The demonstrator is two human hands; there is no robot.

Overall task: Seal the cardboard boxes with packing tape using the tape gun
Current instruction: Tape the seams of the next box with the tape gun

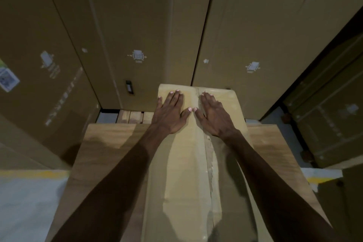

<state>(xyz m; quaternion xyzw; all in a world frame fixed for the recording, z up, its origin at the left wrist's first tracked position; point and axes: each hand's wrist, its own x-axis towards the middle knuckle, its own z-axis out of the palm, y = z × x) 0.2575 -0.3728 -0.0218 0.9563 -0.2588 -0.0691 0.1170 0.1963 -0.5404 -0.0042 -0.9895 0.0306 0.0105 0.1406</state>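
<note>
Nearest, two bare forearms reach forward over a long narrow cardboard box (182, 173) that lies on a wooden worktop (102, 143) and runs away from the camera. Its top flaps meet in a centre seam covered by a glossy strip of packing tape (211, 155), wrinkled and ragged along its right edge; the near end of the box is cut off by the bottom of the view. Further along, the left hand (170, 113) and the right hand (214, 117) lie flat, fingers straight and spread, palms pressing the box top either side of the seam near its far end, thumbs almost touching. Beyond, tall stacked cartons (137, 25) stand as a wall, their printed marks too blurred to read. Wooden slats (133, 117) show in the gap below them. No tape gun can be made out
</note>
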